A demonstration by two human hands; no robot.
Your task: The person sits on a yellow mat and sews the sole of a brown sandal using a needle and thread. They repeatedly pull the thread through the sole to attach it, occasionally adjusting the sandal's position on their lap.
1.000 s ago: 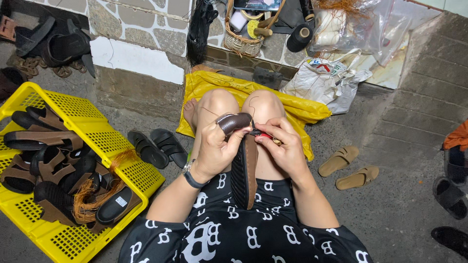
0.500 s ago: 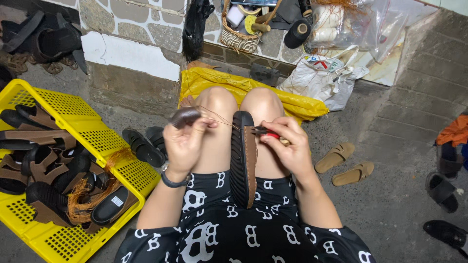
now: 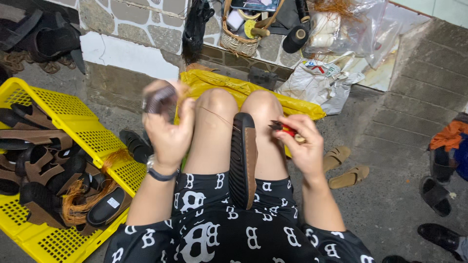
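A dark sandal sole (image 3: pixel 243 158) stands on edge between my thighs, toe pointing away. My left hand (image 3: pixel 168 129) is raised to the left of my knee, blurred, gripping a dark strap piece (image 3: pixel 157 99); a thin thread (image 3: pixel 217 116) runs from it toward the sole. My right hand (image 3: pixel 302 146) is closed on a small red-handled tool (image 3: pixel 284 129) just right of the sole's toe.
A yellow plastic crate (image 3: pixel 95 141) with several brown and black sandals lies at my left. A yellow bag (image 3: pixel 214 80) sits beyond my knees. A wicker basket (image 3: pixel 237 44) and plastic bags (image 3: pixel 319 80) line the wall. Tan sandals (image 3: pixel 343 168) and dark shoes (image 3: pixel 436 195) lie at right.
My left hand has pulled the strap piece and thread up and out to the left, away from the sole. My right hand stays by the sole's toe with the tool.
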